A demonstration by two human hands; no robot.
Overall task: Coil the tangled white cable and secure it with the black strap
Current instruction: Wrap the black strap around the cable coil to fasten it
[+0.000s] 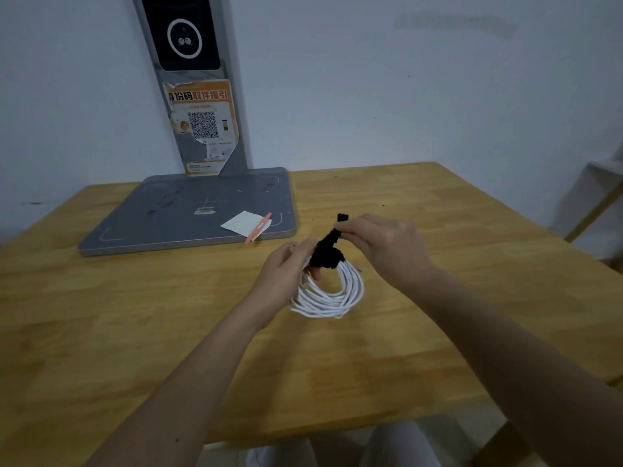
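The thin white round-section cable (332,294) is already gathered into a loose ring of several turns, held just above the middle of the wooden tabletop (135,315), nearer its far edge than its near one. The left hand (286,267) pinches the top of the ring, fingers curled round the bundled strands. The right hand (377,241) pinches the free end of the soft black fabric strap (328,251), which is wound round the strands where the left hand holds them.

The cable looks light and springy: the turns will likely fan apart if the pinch loosens, so the hold belongs right beside the strap, across all the turns at once. The strap seems limp and slightly fuzzy, easy to pull snug by its tail.

Toward the far left corner lies a grey flat metal stand base (175,214), with a white paper slip (244,223) and an orange pen (259,228) at its right edge.
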